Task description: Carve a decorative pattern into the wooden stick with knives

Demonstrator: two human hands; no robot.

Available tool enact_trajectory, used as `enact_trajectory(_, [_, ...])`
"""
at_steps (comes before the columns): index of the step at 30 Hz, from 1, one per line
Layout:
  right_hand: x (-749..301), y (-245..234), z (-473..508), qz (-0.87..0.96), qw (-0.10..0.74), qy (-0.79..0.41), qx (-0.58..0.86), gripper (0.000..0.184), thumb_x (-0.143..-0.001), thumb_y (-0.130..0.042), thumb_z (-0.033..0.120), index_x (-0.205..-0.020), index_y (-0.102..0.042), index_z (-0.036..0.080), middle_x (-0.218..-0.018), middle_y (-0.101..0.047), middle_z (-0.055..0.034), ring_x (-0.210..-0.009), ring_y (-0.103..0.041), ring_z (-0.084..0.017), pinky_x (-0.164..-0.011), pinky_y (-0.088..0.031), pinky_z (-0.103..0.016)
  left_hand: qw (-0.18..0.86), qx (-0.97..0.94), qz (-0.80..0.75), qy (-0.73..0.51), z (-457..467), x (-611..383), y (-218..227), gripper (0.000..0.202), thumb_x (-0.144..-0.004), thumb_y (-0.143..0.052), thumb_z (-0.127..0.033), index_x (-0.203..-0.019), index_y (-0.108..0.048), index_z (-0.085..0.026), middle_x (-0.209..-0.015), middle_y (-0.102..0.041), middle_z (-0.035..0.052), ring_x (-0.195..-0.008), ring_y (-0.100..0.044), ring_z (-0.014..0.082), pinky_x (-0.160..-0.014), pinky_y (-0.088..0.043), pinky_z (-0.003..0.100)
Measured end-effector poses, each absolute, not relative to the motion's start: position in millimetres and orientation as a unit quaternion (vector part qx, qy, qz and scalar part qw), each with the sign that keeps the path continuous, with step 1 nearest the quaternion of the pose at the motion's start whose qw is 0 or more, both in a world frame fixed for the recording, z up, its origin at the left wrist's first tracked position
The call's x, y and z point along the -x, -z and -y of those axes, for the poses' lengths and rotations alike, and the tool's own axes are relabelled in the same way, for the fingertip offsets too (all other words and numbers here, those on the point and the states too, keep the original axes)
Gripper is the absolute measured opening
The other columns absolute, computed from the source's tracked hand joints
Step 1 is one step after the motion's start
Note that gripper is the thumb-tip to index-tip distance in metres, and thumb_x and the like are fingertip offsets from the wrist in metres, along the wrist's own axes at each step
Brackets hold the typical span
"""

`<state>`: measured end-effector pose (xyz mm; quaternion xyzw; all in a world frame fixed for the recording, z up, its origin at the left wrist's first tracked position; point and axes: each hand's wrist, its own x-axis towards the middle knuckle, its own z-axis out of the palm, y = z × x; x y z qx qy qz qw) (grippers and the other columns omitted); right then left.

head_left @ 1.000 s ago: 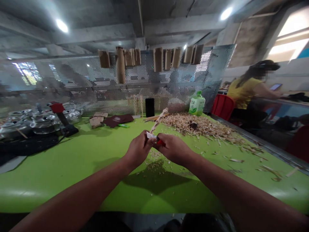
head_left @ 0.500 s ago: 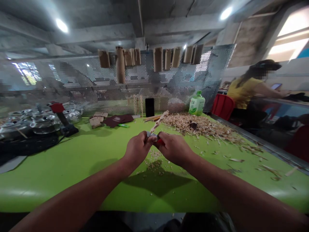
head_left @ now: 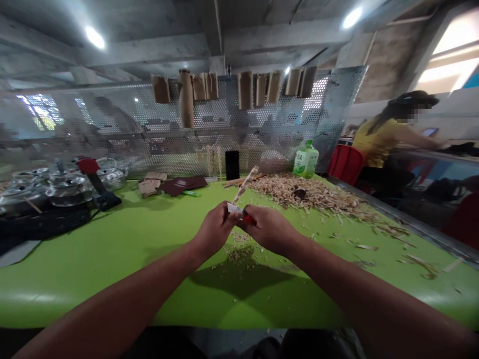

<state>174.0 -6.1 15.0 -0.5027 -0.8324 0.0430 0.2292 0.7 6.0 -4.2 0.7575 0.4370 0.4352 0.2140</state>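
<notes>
Both hands meet over the middle of the table. My left hand (head_left: 212,227) is closed round the lower end of a pale carved wooden stick (head_left: 246,183), which slants up and to the right with notches along its length. My right hand (head_left: 271,227) is wrapped round the red handle of a knife (head_left: 249,219). Its light blade lies across the stick's low end, by my left thumb. Fingers hide most of the handle and the stick's held end. Small wood chips (head_left: 239,254) are scattered on the table below.
A heap of wood shavings (head_left: 318,197) lies right of centre, before a green bottle (head_left: 305,162). A black phone (head_left: 232,165) stands at the back near twisted sticks (head_left: 219,163). Brown sandpaper (head_left: 183,186) and metal kettles (head_left: 71,189) are leftward. A person in yellow (head_left: 377,139) sits at right.
The stick has shifted a little upward and left at its tip, and the blade catches more light. Both hands stay in nearly the same place, still gripping.
</notes>
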Motion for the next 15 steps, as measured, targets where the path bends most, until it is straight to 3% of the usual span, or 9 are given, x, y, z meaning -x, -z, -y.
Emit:
enact_trajectory(9, [-171.5,-15.6,12.2,0.821,0.236,0.040,0.518,0.023,-0.090,-0.044,0.039,-0.083,-0.054,0.019,-0.064,-0.058,-0.0018,-0.049,-0.038,-0.012,-0.050,-0.016,-0.028,0.286,-0.709,-0.452,-0.459,0.0,-6.7,0.9,0.043,-0.085,-0.047,-0.057,-0.082,-0.057,-0.016,-0.070,-0.057,0.0004,-0.063,-0.047,0.0134,-0.055,-0.035,0.024])
enact_trajectory(15, [-174.8,-14.2,5.8,0.834,0.244,-0.077,0.489,0.023,-0.087,-0.052,0.041,-0.081,-0.054,0.018,-0.067,-0.058,-0.0015,-0.054,-0.043,-0.010,-0.051,-0.021,-0.024,0.356,-0.700,-0.408,-0.466,-4.4,-5.0,4.2,0.040,-0.082,-0.052,-0.058,-0.080,-0.048,-0.018,-0.061,-0.047,-0.0039,-0.054,-0.040,0.0097,-0.051,-0.033,0.022])
